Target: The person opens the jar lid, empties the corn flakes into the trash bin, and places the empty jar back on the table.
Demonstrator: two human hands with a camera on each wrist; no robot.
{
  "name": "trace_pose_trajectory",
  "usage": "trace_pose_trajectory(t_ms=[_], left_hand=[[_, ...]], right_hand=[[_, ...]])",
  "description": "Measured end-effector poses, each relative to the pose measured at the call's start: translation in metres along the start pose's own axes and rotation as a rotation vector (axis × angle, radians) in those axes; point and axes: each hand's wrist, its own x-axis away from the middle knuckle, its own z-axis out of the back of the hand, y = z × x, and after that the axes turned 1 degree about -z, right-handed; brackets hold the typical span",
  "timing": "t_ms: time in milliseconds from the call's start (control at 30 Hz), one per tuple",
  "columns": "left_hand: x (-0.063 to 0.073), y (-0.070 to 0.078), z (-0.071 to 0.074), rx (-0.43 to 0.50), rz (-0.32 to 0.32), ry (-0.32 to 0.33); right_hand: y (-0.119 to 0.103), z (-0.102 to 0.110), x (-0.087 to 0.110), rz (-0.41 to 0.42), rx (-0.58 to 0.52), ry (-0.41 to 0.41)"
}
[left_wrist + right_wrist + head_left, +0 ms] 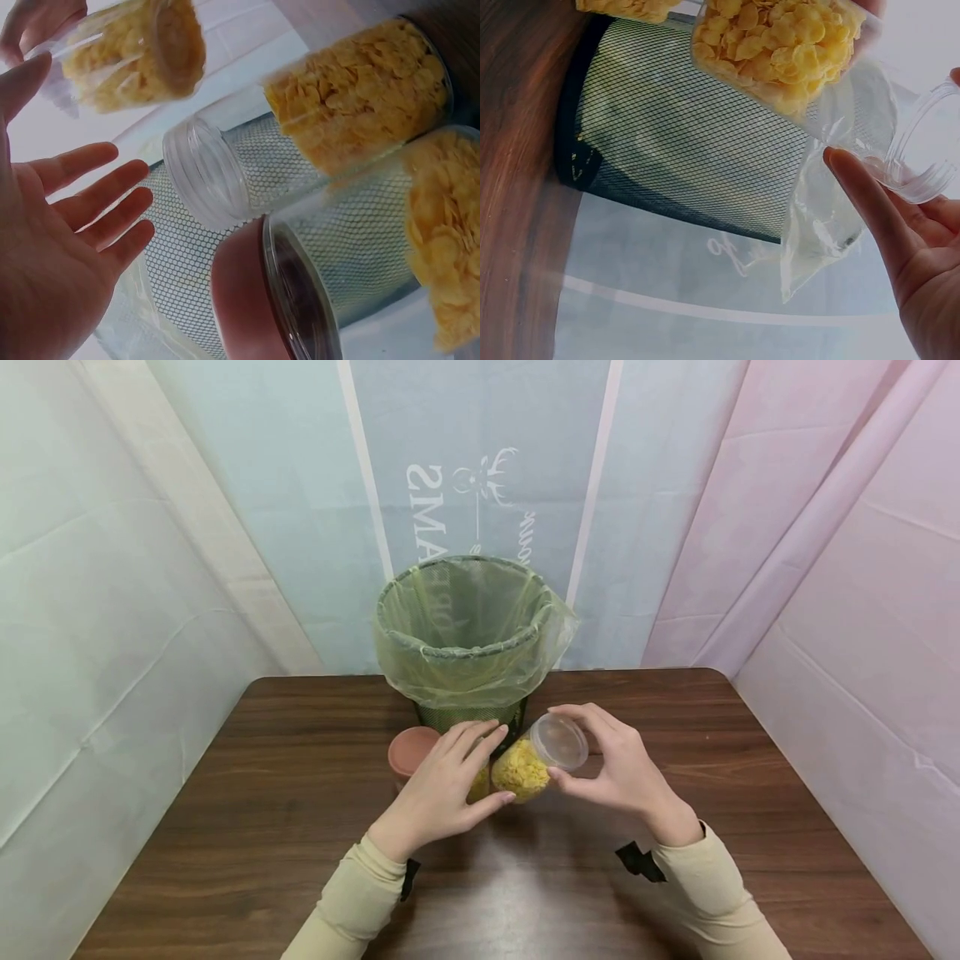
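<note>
My right hand (pixel 626 772) grips a clear plastic jar (pixel 521 770) near its transparent lid, thumb on one side and fingers on the other. Yellow flakes, like cornflakes, fill the lower part of this tilted jar, which shows raised off the table in the left wrist view. My left hand (pixel 446 781) hovers with spread, relaxed fingers and holds nothing. Beside it stand two more jars of flakes: one with a pink lid (pixel 414 750), the other with a clear lid (pixel 206 171), mostly hidden behind the left hand in the head view.
A mesh waste bin (pixel 465 714) lined with a thin yellowish bag (pixel 472 681) stands at the back of the dark wooden table (pixel 300 793), right behind the jars. Pale fabric walls (pixel 285 485) enclose the table at the back and both sides.
</note>
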Motion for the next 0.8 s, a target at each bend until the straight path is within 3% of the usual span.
trace_pose_trajectory(t_ms=[300,600,800], left_hand=[[-0.004,0.006,-0.001,0.039,-0.008,0.016],[-0.005,0.012,-0.004,0.099,0.053,-0.001],[-0.006,0.013,-0.005,0.162,0.066,-0.002]], right_hand=[[-0.007,0.004,-0.001,-0.021,-0.114,0.031],[-0.012,0.001,0.001,-0.104,-0.341,0.011],[-0.011,-0.003,0.001,-0.088,-0.385,0.029]])
